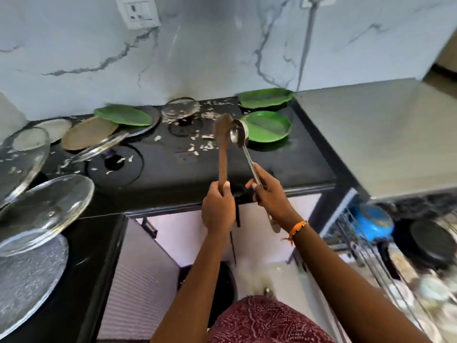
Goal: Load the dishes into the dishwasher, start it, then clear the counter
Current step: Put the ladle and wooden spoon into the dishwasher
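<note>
Both hands are up in front of the black bench (272,164), each one gripping a utensil. The left hand (218,206) is wrapped around the lower handle of a wooden spoon (222,142), which stands nearly upright with its bowl at the top. The right hand (268,194) grasps the long handle of a steel ladle (239,136), tilted so its bowl leans in and meets the wooden spoon's head; the handle's end pokes out below the wrist, just by an orange wristband (298,227).

Behind the two utensil heads, on the bench, sits a green divided plate (269,128), with a second green plate (265,97) at the wall and a third (123,115) further left, lying over a dark round tray. White scraps (200,142) litter the bench between them. Glass lids (44,211) are at the left, one (180,107) by the wall.

Down at the right, the dishwasher rack (358,243) is pulled out, holding a blue bowl (373,221) and a black pan (430,240), blurred.
</note>
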